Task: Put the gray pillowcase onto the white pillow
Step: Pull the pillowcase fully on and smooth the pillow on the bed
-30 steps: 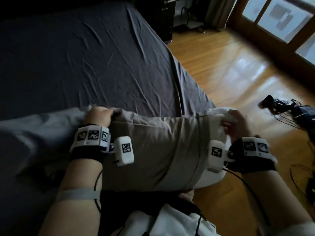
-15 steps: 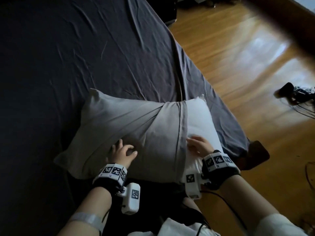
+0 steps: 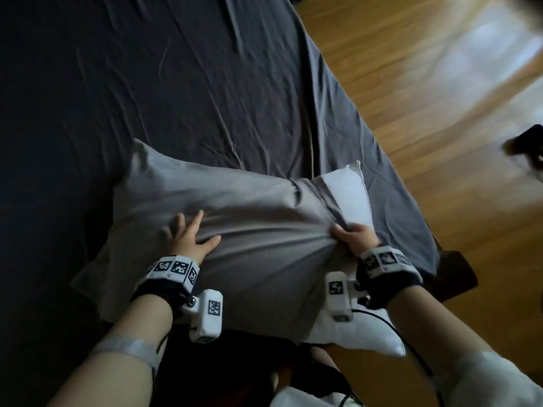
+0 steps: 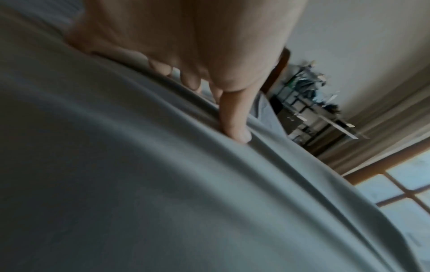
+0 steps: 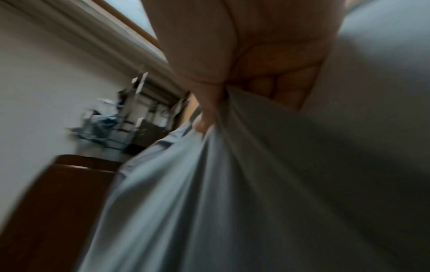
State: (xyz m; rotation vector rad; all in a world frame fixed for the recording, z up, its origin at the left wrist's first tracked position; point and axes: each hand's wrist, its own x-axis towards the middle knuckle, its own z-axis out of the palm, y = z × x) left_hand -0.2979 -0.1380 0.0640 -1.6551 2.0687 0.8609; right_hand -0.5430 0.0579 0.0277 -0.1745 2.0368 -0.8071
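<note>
The gray pillowcase [image 3: 235, 218] covers most of the white pillow [image 3: 348, 195], which lies across the near corner of the bed. The pillow's right end sticks out bare, both at the far corner and at the near corner. My left hand [image 3: 188, 236] lies flat on the pillowcase with its fingers spread, pressing down; the left wrist view shows straight fingers [image 4: 235, 117] on the gray cloth [image 4: 163, 184]. My right hand [image 3: 352, 239] grips the bunched open edge of the pillowcase; folds fan out from the fist [image 5: 232, 95] in the right wrist view.
The dark gray bed sheet [image 3: 147, 98] spreads beyond and left of the pillow. The bed's edge runs diagonally at right, with wooden floor [image 3: 426, 83] past it. A dark object [image 3: 526, 142] lies on the floor at far right. A cable trails from my right wrist.
The pillow came down from a lifted position to lie flat on the bed. My left hand let go and flattened on the case. My right hand closed on the case's open edge, pulling it rightward.
</note>
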